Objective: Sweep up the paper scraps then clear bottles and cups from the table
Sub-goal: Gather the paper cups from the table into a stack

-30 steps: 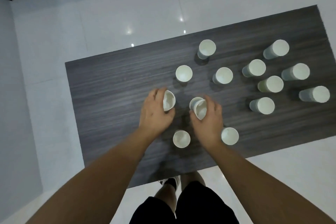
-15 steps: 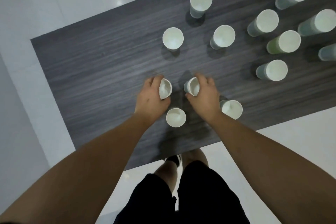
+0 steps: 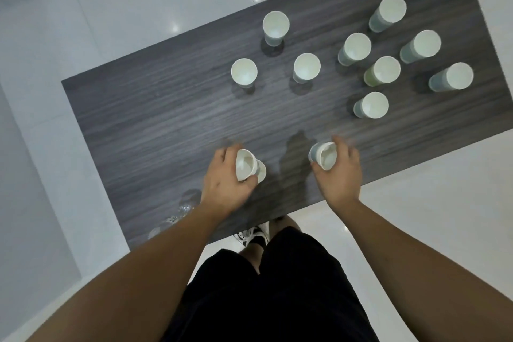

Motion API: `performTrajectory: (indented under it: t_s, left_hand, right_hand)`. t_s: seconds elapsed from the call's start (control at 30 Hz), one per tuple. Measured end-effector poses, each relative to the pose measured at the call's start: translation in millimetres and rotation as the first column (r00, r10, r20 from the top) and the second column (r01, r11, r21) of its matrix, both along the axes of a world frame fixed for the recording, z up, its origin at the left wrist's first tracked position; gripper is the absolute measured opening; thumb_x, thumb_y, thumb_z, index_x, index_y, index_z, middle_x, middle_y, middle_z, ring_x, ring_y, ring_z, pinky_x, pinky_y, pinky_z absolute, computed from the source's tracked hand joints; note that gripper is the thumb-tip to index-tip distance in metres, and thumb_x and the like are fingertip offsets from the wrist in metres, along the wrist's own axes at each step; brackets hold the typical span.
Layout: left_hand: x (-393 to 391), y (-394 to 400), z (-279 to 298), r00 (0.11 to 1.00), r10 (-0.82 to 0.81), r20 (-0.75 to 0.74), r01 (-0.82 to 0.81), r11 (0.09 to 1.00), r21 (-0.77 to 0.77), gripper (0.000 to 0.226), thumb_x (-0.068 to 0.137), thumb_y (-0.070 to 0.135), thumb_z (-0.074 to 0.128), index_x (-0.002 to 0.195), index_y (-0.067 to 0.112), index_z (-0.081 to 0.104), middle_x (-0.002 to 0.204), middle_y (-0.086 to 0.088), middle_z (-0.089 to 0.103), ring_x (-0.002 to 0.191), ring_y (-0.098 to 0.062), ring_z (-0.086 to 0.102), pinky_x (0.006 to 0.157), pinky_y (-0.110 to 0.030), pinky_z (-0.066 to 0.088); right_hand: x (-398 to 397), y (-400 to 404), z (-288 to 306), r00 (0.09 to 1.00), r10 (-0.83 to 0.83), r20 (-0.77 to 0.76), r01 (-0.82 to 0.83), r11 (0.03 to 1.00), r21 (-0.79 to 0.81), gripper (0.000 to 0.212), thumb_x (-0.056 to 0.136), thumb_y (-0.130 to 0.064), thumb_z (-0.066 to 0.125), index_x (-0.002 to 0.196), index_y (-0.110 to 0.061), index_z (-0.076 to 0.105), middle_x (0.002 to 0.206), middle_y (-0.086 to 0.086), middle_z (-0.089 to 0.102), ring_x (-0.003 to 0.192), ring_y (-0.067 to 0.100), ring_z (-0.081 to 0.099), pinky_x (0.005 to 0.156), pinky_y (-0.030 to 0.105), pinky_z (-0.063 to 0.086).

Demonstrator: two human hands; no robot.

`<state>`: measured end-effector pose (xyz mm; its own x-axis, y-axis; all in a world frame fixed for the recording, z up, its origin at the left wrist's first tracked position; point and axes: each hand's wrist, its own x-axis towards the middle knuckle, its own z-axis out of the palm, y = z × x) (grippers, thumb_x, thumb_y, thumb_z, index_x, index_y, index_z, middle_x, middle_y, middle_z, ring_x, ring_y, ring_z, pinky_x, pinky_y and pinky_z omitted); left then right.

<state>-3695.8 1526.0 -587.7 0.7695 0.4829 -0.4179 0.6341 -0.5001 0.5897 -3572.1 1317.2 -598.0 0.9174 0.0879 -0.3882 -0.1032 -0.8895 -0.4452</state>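
A person looks straight down at a dark wood-grain table [image 3: 155, 119] on a pale tiled floor [image 3: 111, 8], with their own black shorts [image 3: 272, 291] and one shoe [image 3: 254, 236] visible below the near edge. The left hand [image 3: 224, 178] curls its fingers around a white paper cup [image 3: 244, 164], tipped on its side with the mouth facing up toward the camera; a second cup's rim [image 3: 261, 171] peeks out just behind it, touching or nested, though which is hard to tell. The right hand [image 3: 340, 172] grips another tilted paper cup [image 3: 324, 158] the same way, near the table's front edge. Nine more paper cups stand upright farther back and to the right, among them a greenish one [image 3: 383, 71] and the nearest, a lone cup [image 3: 371, 105]. Something clear and glinting, perhaps a plastic bottle [image 3: 180, 207], lies beside the left forearm, mostly hidden. No paper scraps are visible on the table. This appears to be the clearing stage, with cups being gathered. The next move likely calls for stacking the held cups together to free a hand for the standing ones.
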Motion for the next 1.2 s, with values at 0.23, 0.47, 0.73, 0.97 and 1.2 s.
performTrajectory:
  t_s: [0.23, 0.47, 0.73, 0.97, 1.2]
  left_hand:
    - [-21, -23, -52, 0.994, -0.103, -0.02, 0.104, 0.994, 0.022, 0.064, 0.071, 0.035, 0.073, 0.128, 0.021, 0.048, 0.122, -0.004, 0.053, 0.104, -0.028, 0.055, 0.085, -0.034, 0.045]
    - [-26, -35, -75, 0.984, -0.14, -0.11, 0.139, 0.99, -0.016, 0.07, 0.069, 0.028, 0.079, 0.132, 0.021, 0.046, 0.131, -0.005, 0.048, 0.108, -0.03, 0.055, 0.082, -0.031, 0.042]
    - [44, 6, 6, 0.999, 0.006, 0.039, -0.007, 1.0, 0.02, 0.067, 0.073, 0.031, 0.074, 0.13, 0.026, 0.041, 0.127, -0.003, 0.048, 0.102, -0.028, 0.055, 0.078, -0.03, 0.04]
    - [130, 63, 39, 0.978, 0.11, 0.178, -0.131, 0.985, 0.112, 0.066, 0.074, 0.029, 0.075, 0.131, 0.019, 0.045, 0.129, -0.005, 0.047, 0.105, -0.025, 0.053, 0.078, -0.03, 0.04]
    - [188, 67, -21, 0.953, 0.264, 0.148, -0.285, 0.947, 0.149, 0.068, 0.073, 0.034, 0.078, 0.131, 0.022, 0.044, 0.126, -0.002, 0.05, 0.104, -0.021, 0.053, 0.076, -0.028, 0.038]
  right_hand:
    - [-14, -16, -55, 0.994, 0.073, -0.084, -0.081, 0.993, -0.087, 0.076, 0.076, -0.027, 0.084, 0.141, -0.021, 0.046, 0.132, 0.014, 0.053, 0.115, 0.035, 0.054, 0.096, 0.041, 0.046]
    - [-16, -7, -65, 0.987, 0.094, -0.132, -0.104, 0.992, -0.077, 0.072, 0.074, -0.026, 0.084, 0.137, -0.023, 0.048, 0.131, 0.014, 0.051, 0.11, 0.034, 0.058, 0.091, 0.036, 0.047]
    - [15, 35, 16, 0.994, 0.096, -0.054, -0.092, 0.994, 0.064, 0.073, 0.079, -0.027, 0.079, 0.142, -0.022, 0.044, 0.135, 0.011, 0.047, 0.113, 0.032, 0.056, 0.096, 0.039, 0.047]
    - [119, 89, 45, 0.988, 0.115, 0.105, -0.128, 0.983, 0.129, 0.075, 0.075, -0.03, 0.08, 0.141, -0.022, 0.045, 0.128, 0.012, 0.05, 0.109, 0.033, 0.056, 0.089, 0.035, 0.045]
    - [197, 118, -27, 0.969, 0.24, 0.057, -0.243, 0.968, 0.059, 0.074, 0.076, -0.032, 0.081, 0.139, -0.023, 0.044, 0.127, 0.012, 0.051, 0.11, 0.033, 0.057, 0.09, 0.037, 0.047]
